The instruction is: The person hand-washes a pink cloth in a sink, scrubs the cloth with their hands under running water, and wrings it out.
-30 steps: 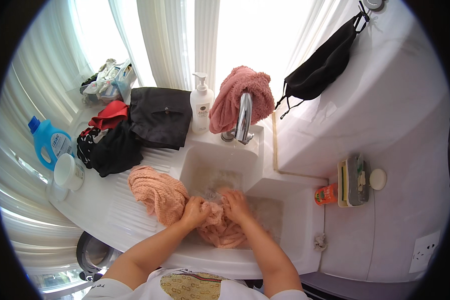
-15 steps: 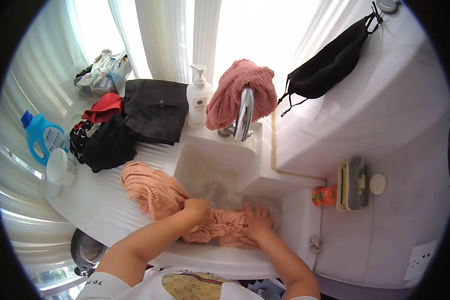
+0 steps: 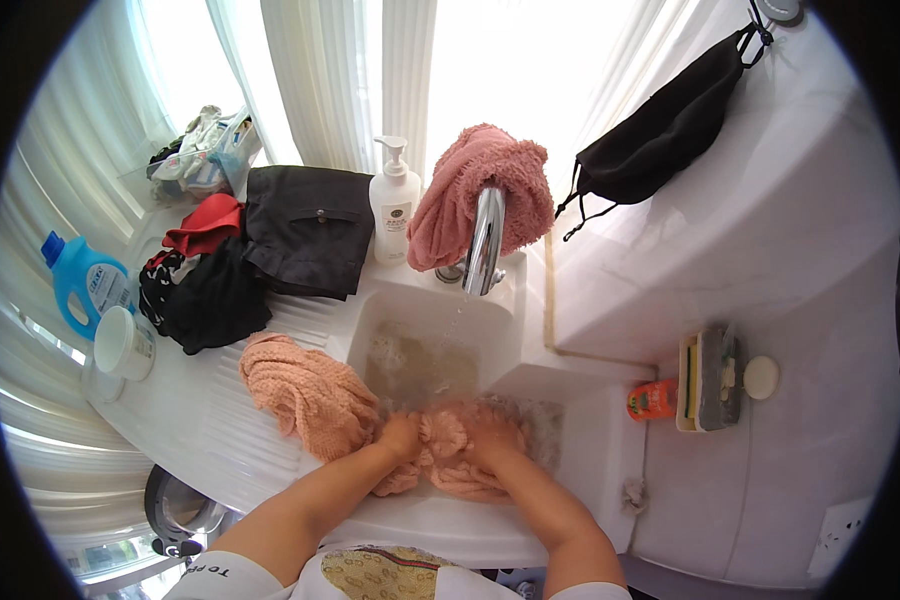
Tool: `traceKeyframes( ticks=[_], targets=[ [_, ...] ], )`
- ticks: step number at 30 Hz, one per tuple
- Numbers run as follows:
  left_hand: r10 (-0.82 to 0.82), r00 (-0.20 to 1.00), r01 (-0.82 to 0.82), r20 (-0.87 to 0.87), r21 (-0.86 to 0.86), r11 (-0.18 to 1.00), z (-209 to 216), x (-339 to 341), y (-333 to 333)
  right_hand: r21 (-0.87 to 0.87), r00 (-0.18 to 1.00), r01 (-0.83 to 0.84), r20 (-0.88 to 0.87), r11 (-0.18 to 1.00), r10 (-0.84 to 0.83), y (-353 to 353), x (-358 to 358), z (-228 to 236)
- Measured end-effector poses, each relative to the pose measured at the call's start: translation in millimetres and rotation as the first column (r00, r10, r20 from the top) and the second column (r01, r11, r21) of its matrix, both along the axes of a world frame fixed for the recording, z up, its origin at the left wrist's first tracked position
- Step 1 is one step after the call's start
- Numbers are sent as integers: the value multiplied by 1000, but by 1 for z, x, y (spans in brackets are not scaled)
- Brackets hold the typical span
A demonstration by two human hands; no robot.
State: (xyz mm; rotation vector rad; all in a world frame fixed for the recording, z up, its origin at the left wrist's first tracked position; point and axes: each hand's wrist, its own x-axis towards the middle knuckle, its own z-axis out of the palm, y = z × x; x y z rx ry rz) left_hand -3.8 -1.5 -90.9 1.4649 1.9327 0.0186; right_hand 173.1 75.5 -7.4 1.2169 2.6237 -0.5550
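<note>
A peach-coloured textured towel (image 3: 305,390) trails from the ribbed washboard slope into the cloudy water of the white sink (image 3: 435,305). My left hand (image 3: 402,436) is closed round the towel at the water's edge. To its right, my right hand (image 3: 494,440) presses against the towel's wet part; its fingers are smeared by motion and partly under water. Between the two hands the towel is bunched into folds. Water runs from the chrome tap (image 3: 487,240), over which a darker pink fluffy cloth (image 3: 460,205) is draped.
On the left lie dark garments (image 3: 215,305), a red cloth (image 3: 205,225) and folded black clothing (image 3: 310,230). Nearby stand a white pump bottle (image 3: 394,205), blue detergent jug (image 3: 85,280) and white tub (image 3: 123,342). A black mask (image 3: 660,130) hangs right, above an orange bottle (image 3: 652,399).
My right hand has moved left toward my left hand, and the towel between them has bunched up. My left hand has shifted slightly down and to the right, still gripping the towel.
</note>
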Motion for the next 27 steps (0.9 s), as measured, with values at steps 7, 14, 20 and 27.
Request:
traceKeyframes(
  ticks=[7,14,20,27],
  targets=[
    [683,-352,-507,640,-744,436,15,-21,13,-842,582,330,-175,427,-794,-1,-18,-28],
    [362,-581,-219,729,-568,793,95,-28,2,-54,362,294,-918,954,-163,-55,-66,69],
    [248,-656,-185,713,-470,863,78,-26,-23,135,535,247,-845,960,-19,-83,-83,39],
    [490,-324,-621,809,-573,535,106,-7,-24,-23,432,348,-884,937,-182,-71,-82,21]
  ],
)
